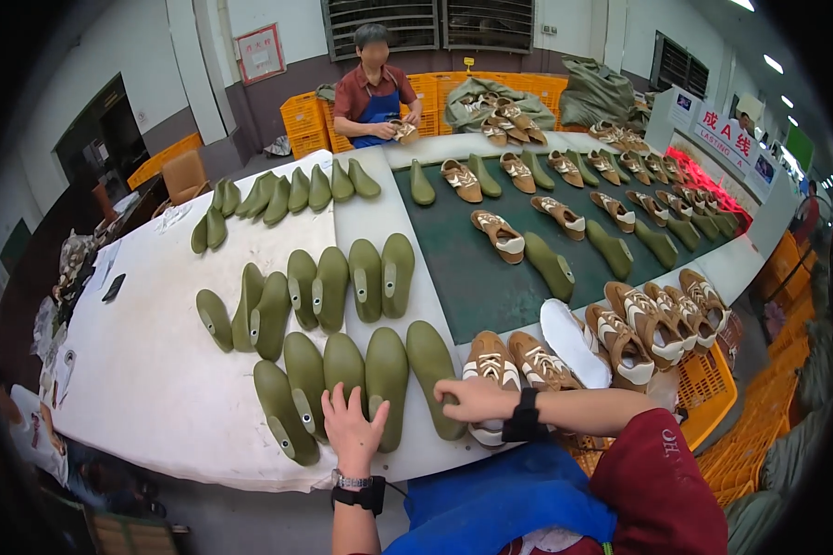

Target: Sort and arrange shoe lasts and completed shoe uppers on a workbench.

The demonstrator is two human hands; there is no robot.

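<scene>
Green shoe lasts lie in a near row before me, toes pointing away. My left hand is over the near ends of two of them, fingers spread, the nearer one a green last. Farther right, my right hand has its fingers curled at the edge of the rightmost green shoe last; its fingertips are partly hidden. Close by that hand stand brown-and-white sneakers, with a white insole-shaped piece leaning among them. Behind the near row sits another row of green lasts.
A dark green conveyor belt carries sneakers and lasts toward a red-lit machine. Across the table a person in a blue apron holds a sneaker. An orange crate stands at my right; a phone lies on the left.
</scene>
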